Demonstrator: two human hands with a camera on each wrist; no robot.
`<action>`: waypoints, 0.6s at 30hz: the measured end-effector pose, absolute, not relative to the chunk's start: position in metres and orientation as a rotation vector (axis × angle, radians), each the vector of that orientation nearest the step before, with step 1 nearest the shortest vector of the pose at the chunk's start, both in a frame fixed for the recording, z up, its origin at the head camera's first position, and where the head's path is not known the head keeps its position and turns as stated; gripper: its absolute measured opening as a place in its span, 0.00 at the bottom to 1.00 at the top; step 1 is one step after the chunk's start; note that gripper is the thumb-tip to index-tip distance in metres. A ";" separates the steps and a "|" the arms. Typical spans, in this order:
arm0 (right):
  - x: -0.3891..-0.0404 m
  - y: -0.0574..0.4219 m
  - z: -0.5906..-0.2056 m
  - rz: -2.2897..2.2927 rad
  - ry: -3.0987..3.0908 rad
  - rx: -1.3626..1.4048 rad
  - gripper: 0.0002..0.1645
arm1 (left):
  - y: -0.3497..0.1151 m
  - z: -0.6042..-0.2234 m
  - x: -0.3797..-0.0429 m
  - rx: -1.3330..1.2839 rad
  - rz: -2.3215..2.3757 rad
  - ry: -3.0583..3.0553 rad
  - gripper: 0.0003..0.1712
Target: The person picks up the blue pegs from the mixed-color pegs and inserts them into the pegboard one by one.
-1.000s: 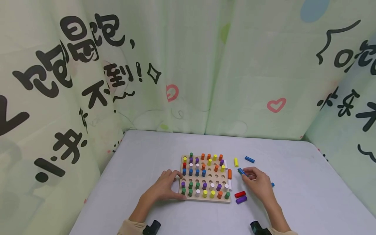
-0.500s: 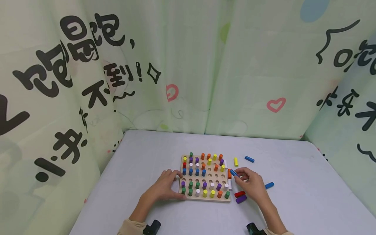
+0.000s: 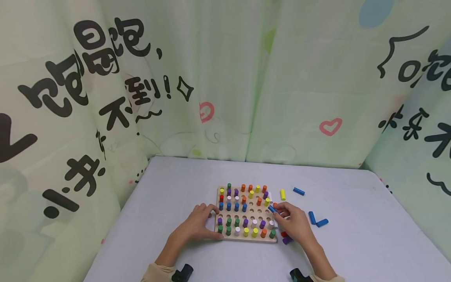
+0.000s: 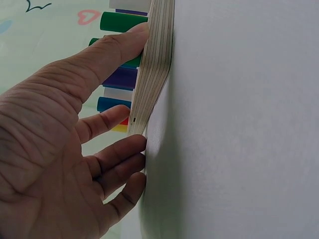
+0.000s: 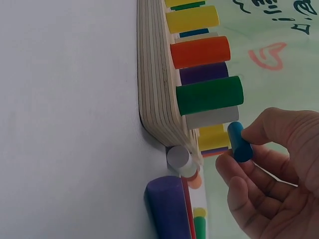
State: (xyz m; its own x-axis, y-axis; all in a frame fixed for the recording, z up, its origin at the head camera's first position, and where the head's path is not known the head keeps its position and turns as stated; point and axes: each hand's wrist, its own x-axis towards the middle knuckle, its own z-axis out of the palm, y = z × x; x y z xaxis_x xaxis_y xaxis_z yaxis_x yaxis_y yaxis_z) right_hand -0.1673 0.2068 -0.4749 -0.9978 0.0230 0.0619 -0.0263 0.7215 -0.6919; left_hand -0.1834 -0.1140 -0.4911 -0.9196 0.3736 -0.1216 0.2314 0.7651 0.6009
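A wooden pegboard (image 3: pixel 246 239) sits on the table with rows of coloured pegs upright in its holes; several holes in its right middle are bare. My left hand (image 3: pixel 197 225) rests against the board's left side, thumb at the near corner. In the left wrist view, the thumb (image 4: pixel 134 40) touches the layered edge and the other fingers are loosely bent beside it. Over the board's right edge, my right hand (image 3: pixel 296 223) pinches a small blue peg (image 5: pixel 240 142) between thumb and fingers. The peg is tilted, above the board and out of any hole.
Right of the board lie a yellow peg (image 3: pixel 282 194), a blue peg (image 3: pixel 298 191) farther back, and two more blue pegs, one (image 3: pixel 312 217) close to the other (image 3: pixel 322 223). A purple peg (image 3: pixel 287 240) and a partly hidden red peg (image 3: pixel 284 234) lie near the right wrist.
My right hand has moved left with the blue peg, from the table to above the board's right edge, uncovering two blue pegs behind it. The left hand stays put.
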 end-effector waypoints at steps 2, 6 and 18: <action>-0.167 0.205 -0.476 1.154 -2.849 0.004 0.16 | -0.114 -0.491 -0.183 0.474 0.889 2.725 0.41; -0.167 0.200 -0.477 1.201 -2.843 0.002 0.15 | -0.114 -0.492 -0.183 0.471 0.887 2.723 0.41; -0.173 0.189 -0.482 1.210 -2.826 0.034 0.13 | -0.115 -0.494 -0.184 0.472 0.884 2.721 0.41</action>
